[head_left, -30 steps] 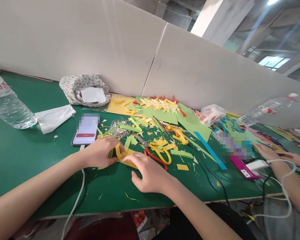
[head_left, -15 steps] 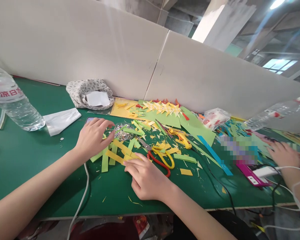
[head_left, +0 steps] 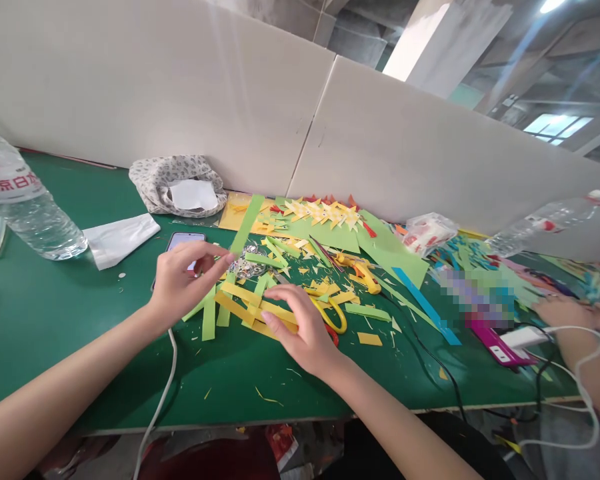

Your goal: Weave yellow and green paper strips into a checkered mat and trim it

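Note:
My left hand (head_left: 184, 280) pinches the lower end of a light green paper strip (head_left: 248, 224), which slants up and away above the table. Over a heap of yellow paper strips (head_left: 236, 307), my right hand (head_left: 303, 330) hovers with thumb and fingers apart, holding nothing I can see. Green strips (head_left: 209, 319) lie beside the heap. Scissors with yellow and red handles (head_left: 339, 319) rest just behind my right hand, which partly hides them. A phone (head_left: 184, 240) lies partly behind my left hand, close to a pile of small shiny pieces (head_left: 249, 267).
A yellow glue gun (head_left: 365, 277) with a black cord lies among paper scraps. Woven yellow paper pieces (head_left: 323, 213) sit at the back. Water bottles (head_left: 40, 223) stand left and lie right. At right, another person's hands (head_left: 565, 313) work near a magenta power bank (head_left: 497, 343).
My left hand has picked up a green strip and raised it, exposing more of the phone. My right hand has lifted from the yellow strips and spread its fingers.

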Demonstrator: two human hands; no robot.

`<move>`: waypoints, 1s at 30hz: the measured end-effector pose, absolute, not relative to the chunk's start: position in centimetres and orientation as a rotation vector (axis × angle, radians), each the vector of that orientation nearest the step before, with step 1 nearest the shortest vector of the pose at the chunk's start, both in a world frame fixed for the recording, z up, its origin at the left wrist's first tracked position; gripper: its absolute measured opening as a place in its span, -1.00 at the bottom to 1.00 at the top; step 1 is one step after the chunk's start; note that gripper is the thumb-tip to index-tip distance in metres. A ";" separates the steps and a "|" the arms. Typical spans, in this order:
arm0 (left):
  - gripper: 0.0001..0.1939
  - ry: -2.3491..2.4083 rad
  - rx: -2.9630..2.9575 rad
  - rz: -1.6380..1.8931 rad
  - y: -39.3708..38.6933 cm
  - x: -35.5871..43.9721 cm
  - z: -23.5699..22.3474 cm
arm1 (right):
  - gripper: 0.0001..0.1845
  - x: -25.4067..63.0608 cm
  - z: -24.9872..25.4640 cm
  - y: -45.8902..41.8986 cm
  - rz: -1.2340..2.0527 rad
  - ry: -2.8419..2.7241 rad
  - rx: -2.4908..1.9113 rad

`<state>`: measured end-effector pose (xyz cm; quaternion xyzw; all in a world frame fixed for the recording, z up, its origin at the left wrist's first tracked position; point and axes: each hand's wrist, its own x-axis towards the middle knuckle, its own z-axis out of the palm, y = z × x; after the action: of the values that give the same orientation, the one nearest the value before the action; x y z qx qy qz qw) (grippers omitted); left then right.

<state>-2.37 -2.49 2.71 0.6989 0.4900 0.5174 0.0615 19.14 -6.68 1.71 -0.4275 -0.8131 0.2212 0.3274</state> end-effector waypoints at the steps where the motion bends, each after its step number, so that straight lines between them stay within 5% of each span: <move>1: -0.80 1.329 2.024 1.508 -3.1 -1.8 2.9 | -0.69 19.2 1.9 -6.7 0.640 -2.058 -1.154; 4: -0.76 1.080 1.870 1.121 -4.6 -0.3 3.3 | -0.52 19.4 2.5 -6.8 0.828 -1.910 -1.164; 9: -0.71 0.967 1.893 0.790 -5.5 1.0 3.0 | -0.77 19.5 2.6 -6.4 0.959 -1.596 -1.206; 18: -0.68 0.637 2.086 0.354 -4.6 -0.3 2.4 | -0.75 20.2 0.8 -4.5 1.069 -1.658 -1.377; 24: -0.56 1.063 2.379 0.669 -3.3 -1.4 2.9 | -0.66 18.7 -0.2 -4.1 0.890 -1.760 -1.511; 30: -0.79 1.665 2.555 0.744 -1.7 -2.5 2.4 | -0.45 18.1 -0.3 -4.0 0.465 -1.971 -1.561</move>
<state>-2.53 -1.69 2.36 0.8139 0.5304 0.2371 0.0010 18.14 -4.03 -0.35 -0.5845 -0.7383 0.1741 0.2882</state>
